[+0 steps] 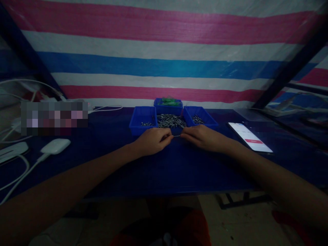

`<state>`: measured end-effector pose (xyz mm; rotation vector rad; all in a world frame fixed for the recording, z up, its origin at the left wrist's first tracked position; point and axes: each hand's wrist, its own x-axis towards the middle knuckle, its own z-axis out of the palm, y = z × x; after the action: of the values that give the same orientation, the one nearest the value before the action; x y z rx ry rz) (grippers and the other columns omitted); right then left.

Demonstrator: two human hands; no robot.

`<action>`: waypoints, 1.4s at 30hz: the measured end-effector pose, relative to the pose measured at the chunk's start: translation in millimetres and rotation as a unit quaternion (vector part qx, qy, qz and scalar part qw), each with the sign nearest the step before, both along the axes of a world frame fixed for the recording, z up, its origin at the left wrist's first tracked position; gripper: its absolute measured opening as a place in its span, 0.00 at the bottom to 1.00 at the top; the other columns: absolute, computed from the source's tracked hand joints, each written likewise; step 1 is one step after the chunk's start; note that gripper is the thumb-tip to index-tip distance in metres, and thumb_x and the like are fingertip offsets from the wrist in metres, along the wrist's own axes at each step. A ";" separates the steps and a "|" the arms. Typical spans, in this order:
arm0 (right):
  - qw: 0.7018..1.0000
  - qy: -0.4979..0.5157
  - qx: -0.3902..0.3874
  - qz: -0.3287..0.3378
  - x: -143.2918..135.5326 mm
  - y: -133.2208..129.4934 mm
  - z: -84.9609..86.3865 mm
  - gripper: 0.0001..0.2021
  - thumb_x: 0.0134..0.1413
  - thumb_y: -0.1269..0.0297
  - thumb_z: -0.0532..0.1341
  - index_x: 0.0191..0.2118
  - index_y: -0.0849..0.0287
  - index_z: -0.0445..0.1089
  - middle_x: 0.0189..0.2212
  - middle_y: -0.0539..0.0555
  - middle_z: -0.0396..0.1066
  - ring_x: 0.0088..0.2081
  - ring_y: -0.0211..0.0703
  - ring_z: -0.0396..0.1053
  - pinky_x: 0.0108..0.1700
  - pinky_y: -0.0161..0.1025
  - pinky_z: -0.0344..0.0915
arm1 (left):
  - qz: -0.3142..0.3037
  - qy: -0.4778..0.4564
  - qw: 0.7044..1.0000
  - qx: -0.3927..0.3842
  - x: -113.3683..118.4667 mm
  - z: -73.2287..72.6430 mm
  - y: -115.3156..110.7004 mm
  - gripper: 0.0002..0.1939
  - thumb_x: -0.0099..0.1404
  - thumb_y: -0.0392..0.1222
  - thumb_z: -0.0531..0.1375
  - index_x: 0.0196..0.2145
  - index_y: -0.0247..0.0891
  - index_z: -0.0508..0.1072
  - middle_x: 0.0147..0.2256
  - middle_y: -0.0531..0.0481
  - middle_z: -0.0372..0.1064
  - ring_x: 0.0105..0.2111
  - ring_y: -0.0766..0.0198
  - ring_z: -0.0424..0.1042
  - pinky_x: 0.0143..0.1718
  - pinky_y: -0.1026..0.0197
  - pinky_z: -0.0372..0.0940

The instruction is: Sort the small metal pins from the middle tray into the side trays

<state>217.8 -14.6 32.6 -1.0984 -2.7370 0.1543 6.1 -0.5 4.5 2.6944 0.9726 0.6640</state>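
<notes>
Though thin, rod [176, 136] between hands [154, 140]

Has a bare left hand [155, 140] and a bare right hand [203, 137], running into smooth forearms [84, 181] that widen away from the wrists. Wears dim clothing [196, 225] over the lap, orange-red at the sides and nearly black between, with a pale greyish patch [166, 238] low in the middle, too dark to make out.

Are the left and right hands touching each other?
Apart: the head view shows a gap between the left hand and right hand, bridged by a thin metal piece.
</notes>
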 end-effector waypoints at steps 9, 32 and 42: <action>1.000 0.015 -0.024 0.001 1.9 1.1 -1.5 0.15 0.61 0.59 0.44 0.28 0.59 0.58 0.21 0.48 0.62 0.22 0.32 0.59 0.28 0.34 0.54 | 0.008 0.023 1.000 0.005 0.9 0.6 0.1 0.14 0.66 0.42 0.45 0.29 0.35 0.65 0.22 0.53 0.63 0.22 0.70 0.61 0.25 0.65 0.52; 0.998 0.019 -0.068 -0.003 -0.9 -2.0 1.8 0.16 0.61 0.59 0.44 0.29 0.60 0.61 0.22 0.50 0.65 0.23 0.34 0.61 0.29 0.34 0.56 | -0.015 0.002 0.999 -0.047 2.1 2.8 -0.2 0.13 0.66 0.41 0.45 0.27 0.35 0.62 0.21 0.55 0.60 0.22 0.71 0.60 0.25 0.66 0.52; 1.000 0.012 -0.017 0.006 2.1 1.9 -1.6 0.11 0.58 0.63 0.48 0.37 0.60 0.66 0.30 0.54 0.70 0.29 0.38 0.66 0.33 0.36 0.58 | -0.019 -0.026 0.999 -0.030 0.3 -1.3 1.6 0.08 0.64 0.41 0.49 0.32 0.36 0.64 0.23 0.54 0.63 0.23 0.71 0.61 0.25 0.67 0.52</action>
<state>219.9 -12.7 31.0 -1.0825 -2.7300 0.2142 6.4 1.1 3.3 2.6237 0.9110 0.6817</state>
